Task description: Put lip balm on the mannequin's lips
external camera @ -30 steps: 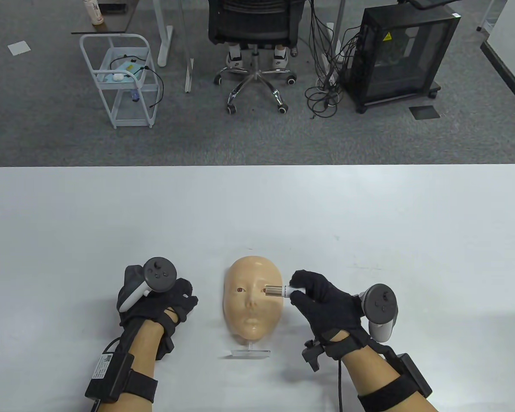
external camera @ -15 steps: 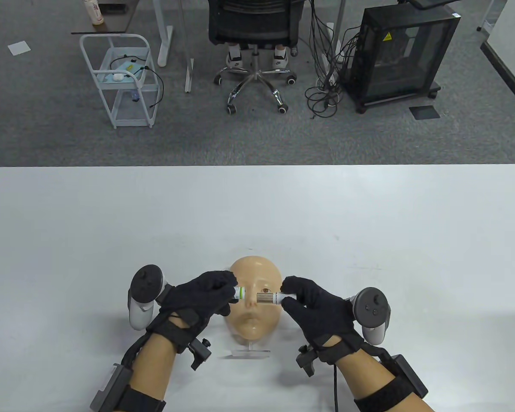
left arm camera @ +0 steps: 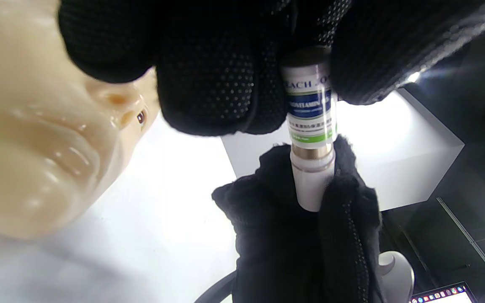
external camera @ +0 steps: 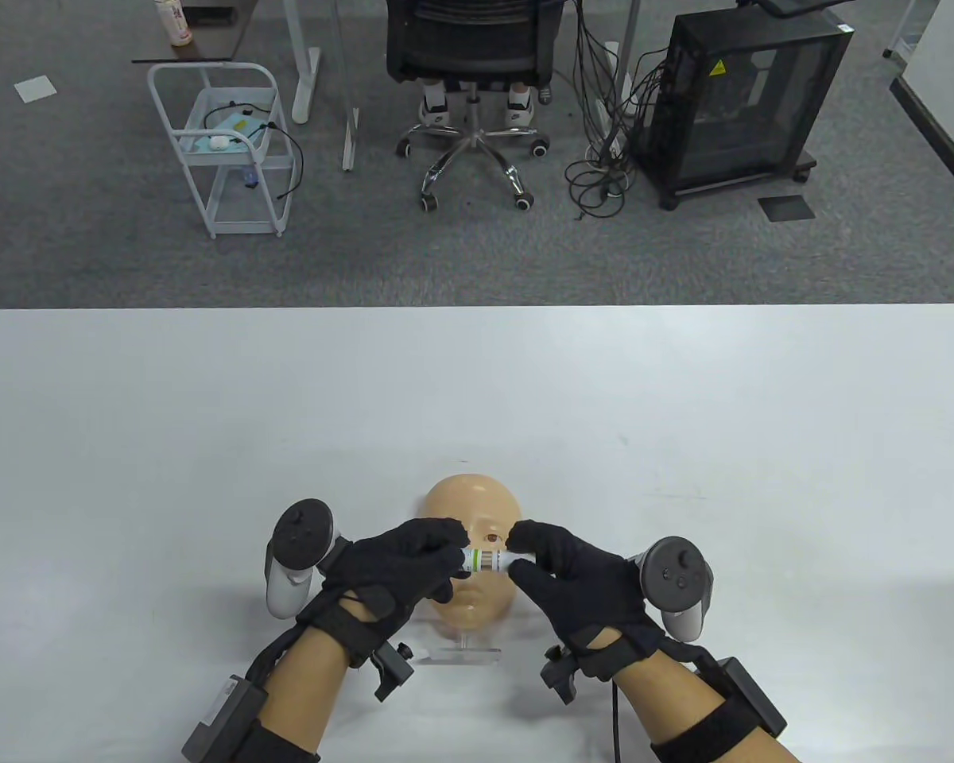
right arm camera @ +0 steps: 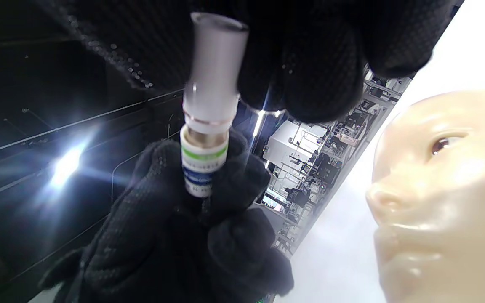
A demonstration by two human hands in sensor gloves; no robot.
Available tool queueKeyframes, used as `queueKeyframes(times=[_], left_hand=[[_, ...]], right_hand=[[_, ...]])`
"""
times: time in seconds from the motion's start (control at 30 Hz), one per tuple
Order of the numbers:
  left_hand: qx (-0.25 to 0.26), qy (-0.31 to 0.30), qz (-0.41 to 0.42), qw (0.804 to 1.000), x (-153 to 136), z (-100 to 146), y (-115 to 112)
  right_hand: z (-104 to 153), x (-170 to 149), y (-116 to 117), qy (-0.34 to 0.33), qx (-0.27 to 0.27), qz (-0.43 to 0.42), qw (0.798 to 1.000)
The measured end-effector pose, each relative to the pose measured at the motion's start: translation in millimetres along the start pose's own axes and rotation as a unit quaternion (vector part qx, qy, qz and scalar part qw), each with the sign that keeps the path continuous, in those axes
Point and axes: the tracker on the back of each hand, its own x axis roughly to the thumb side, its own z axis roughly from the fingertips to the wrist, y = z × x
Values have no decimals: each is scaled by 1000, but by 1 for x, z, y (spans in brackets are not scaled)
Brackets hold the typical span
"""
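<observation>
One white, green-banded lip balm point(external camera: 485, 559).

We are seeing the mannequin face point(external camera: 471, 517) sitting near the front edge of the worktop point(external camera: 477, 381), propped on a small stand point(external camera: 463, 655) just before it. The lip balm tube point(external camera: 485, 559) is lying crosswise above the face, between the two hands — the left hand point(external camera: 401, 564) gripping its left end, the right hand point(external camera: 568, 568) gripping its right end. Behind the worktop, on the floor, a cart point(external camera: 226, 151) is standing to the left, an office chair point(external camera: 469, 95) in the middle, a cabinet point(external camera: 743, 103) to the right.
</observation>
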Motion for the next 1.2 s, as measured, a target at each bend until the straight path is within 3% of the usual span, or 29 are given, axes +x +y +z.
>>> queueKeyframes(times=[0.47,0.53,0.63,0.7,0.77,0.9,1.07,1.17,1.2], left_hand=[[5,-14,-41,999,4,-1,-3],[8,-19,-59,998,7,0,0],[38,-24,-129,991,16,6,16],[67,-22,-206,976,23,11,27],[84,1,-322,943,27,15,37],[82,64,-458,883,22,14,44],[46,125,-504,853,8,7,44],[32,155,-545,824,4,4,43],[28,161,-544,823,2,3,43]], right_hand=[[-2,6,5,-9,17,31,999],[-1,10,3,-18,27,64,997],[1,18,-11,-54,-10,165,985],[0,22,-23,-62,-30,211,975],[-1,25,-37,-49,-39,272,960],[-4,20,-54,-14,-41,368,929],[-7,13,-67,0,-57,404,913],[-8,9,-70,29,-42,423,905],[-9,7,-71,39,-37,426,903]])
